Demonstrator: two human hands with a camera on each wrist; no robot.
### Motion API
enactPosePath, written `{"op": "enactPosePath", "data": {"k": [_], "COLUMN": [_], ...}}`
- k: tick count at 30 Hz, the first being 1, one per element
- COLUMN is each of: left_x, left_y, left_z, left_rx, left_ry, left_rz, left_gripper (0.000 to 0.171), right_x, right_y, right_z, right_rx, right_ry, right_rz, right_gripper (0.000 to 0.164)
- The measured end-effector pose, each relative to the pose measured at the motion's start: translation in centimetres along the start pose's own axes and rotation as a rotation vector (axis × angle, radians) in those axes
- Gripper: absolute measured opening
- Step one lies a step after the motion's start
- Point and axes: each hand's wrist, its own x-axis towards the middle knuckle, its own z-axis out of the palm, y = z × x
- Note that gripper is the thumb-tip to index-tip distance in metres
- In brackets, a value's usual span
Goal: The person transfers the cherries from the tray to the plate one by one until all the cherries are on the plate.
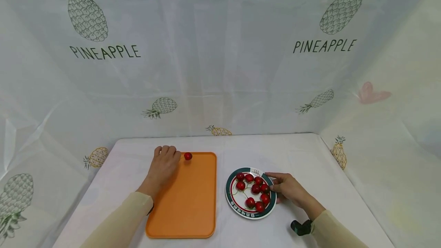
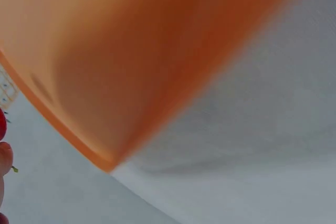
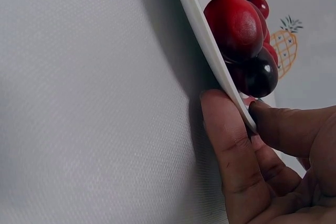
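Observation:
Over the upper left corner of an orange tray (image 1: 184, 202), my left hand (image 1: 166, 162) pinches a cherry (image 1: 187, 156) by its stem. Only its fingertips and part of the red fruit show at the edge of the left wrist view. My right hand (image 1: 287, 190) grips the right rim of a round plate (image 1: 237, 210), thumb above and fingers beneath, as the right wrist view shows. Several dark red cherries (image 1: 255, 189), some with green stems, lie on the plate, which has a green and white patterned rim.
The plate stands to the right of the tray on a white-covered table (image 1: 275, 148). Behind the table hangs a pale curtain (image 1: 213, 68) printed with pineapples. A dark strap device (image 1: 301, 227) is on the right wrist.

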Motion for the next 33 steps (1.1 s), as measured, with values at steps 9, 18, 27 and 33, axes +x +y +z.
{"op": "enactPosePath", "data": {"k": [9,18,27,33], "left_x": [1.6,2.9,3.9,4.3], "left_y": [2.4,5.2,8.0,10.3], "left_z": [-0.8,-2.1,-3.3,-3.7], "left_rx": [-0.045,-0.008,-0.052,-0.112], "left_ry": [0.07,0.104,0.03,0.056], "left_rz": [0.054,0.128,0.154,0.194], "left_gripper": [0.022,0.025,0.019,0.016], "right_x": [0.0,0.0,0.1,0.1], "right_y": [0.1,0.1,0.3,0.2], "right_z": [0.0,-0.1,-0.1,-0.2], "right_rx": [-0.003,0.003,0.002,0.004], "right_ry": [-0.002,-0.025,-0.025,-0.033], "right_rz": [0.0,-0.015,-0.017,-0.017], "right_gripper": [0.053,0.053,0.053,0.054]}}
